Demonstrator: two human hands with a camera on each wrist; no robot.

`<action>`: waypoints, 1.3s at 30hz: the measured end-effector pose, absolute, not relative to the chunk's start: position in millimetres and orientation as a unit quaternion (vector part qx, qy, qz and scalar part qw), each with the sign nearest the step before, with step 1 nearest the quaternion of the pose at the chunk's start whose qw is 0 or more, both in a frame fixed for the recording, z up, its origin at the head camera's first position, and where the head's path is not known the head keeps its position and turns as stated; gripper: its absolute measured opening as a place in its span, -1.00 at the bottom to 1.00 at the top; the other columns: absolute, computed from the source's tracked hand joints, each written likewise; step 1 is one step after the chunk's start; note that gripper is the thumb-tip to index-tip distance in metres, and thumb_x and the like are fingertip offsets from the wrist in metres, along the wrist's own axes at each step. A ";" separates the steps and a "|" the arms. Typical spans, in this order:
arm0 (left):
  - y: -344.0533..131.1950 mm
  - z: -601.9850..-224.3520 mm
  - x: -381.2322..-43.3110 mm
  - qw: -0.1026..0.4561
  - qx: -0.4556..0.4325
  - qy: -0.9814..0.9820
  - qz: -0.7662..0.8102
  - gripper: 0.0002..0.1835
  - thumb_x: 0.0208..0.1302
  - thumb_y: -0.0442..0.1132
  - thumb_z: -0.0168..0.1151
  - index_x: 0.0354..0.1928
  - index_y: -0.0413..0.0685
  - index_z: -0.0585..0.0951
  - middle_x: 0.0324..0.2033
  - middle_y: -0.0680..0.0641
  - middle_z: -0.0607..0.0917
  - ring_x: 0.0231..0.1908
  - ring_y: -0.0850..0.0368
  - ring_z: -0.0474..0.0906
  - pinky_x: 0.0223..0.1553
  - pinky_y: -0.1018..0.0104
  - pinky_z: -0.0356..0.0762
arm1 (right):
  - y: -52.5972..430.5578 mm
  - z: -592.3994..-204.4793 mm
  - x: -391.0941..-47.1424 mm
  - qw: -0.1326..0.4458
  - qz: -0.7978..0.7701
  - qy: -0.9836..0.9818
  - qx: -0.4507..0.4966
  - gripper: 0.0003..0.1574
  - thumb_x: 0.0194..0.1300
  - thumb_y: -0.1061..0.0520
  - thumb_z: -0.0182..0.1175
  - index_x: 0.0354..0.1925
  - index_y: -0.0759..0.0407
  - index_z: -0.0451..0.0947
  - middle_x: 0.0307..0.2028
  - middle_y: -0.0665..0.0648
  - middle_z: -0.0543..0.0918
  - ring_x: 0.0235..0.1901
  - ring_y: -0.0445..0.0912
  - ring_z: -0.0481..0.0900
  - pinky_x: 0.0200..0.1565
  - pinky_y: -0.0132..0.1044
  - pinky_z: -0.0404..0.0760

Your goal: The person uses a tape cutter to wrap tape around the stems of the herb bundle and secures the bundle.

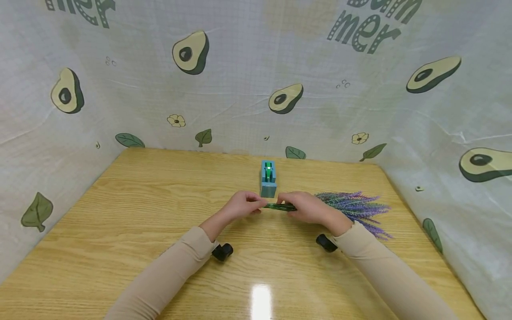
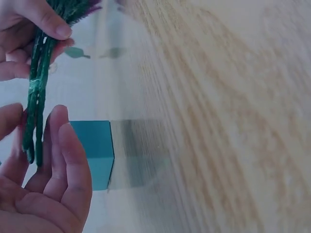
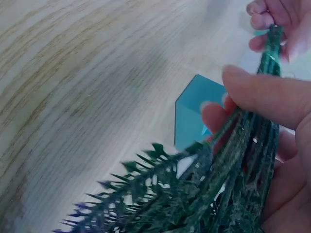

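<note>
A bunch of artificial lavender (image 1: 354, 206) with purple tips and green stems lies sideways over the table. My right hand (image 1: 306, 207) grips its stems, thumb across them in the right wrist view. At the bare stem ends is my left hand (image 1: 245, 204), its thumb and fingers pinching around them. A shiny band of tape (image 2: 36, 86) circles the stems between the two hands; the right wrist view also shows this band (image 3: 271, 57). Just beyond the hands stands a blue tape dispenser (image 1: 268, 189) with a green tape roll (image 1: 269, 170).
The wooden table (image 1: 160, 195) meets a pale curtain (image 1: 236, 98) printed with avocados at the back and both sides. Black wrist-worn devices (image 1: 222, 252) sit under both forearms. A bright light reflection shows near the front of the table.
</note>
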State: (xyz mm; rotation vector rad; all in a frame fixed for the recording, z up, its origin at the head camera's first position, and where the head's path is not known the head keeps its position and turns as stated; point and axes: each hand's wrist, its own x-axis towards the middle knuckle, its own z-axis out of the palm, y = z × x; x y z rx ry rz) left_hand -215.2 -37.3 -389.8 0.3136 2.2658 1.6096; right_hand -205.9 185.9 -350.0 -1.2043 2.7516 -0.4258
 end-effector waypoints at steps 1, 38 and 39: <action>-37.2 -390.3 -216.0 0.176 0.102 0.791 0.577 -0.78 0.24 -0.16 0.25 -0.21 -0.17 0.69 -0.29 -0.04 0.67 -0.29 0.03 0.64 -0.25 0.24 0.60 | 185.8 -350.1 -205.4 0.052 -0.141 0.905 -0.398 -0.60 0.13 0.34 0.29 -0.08 0.09 0.46 -0.10 0.12 0.59 -0.12 0.02 0.56 -0.15 -0.09 0.55; -36.8 -389.9 -222.2 0.181 0.061 0.793 0.578 -0.81 0.15 -0.20 0.34 -0.22 -0.14 0.69 -0.27 -0.03 0.65 -0.25 0.09 0.57 -0.16 0.25 0.56 | 180.5 -348.7 -215.5 0.070 -0.150 0.911 -0.378 -0.76 0.13 0.36 0.28 -0.27 0.15 0.47 -0.37 0.00 0.57 -0.37 -0.14 0.52 -0.30 -0.25 0.53; -36.7 -390.6 -222.7 0.183 0.061 0.788 0.585 -0.80 0.16 -0.20 0.33 -0.22 -0.16 0.69 -0.27 -0.04 0.66 -0.24 0.08 0.58 -0.15 0.25 0.56 | 179.9 -349.5 -215.6 0.064 -0.147 0.912 -0.377 -0.75 0.11 0.36 0.29 -0.27 0.14 0.47 -0.37 -0.01 0.57 -0.37 -0.15 0.51 -0.30 -0.25 0.53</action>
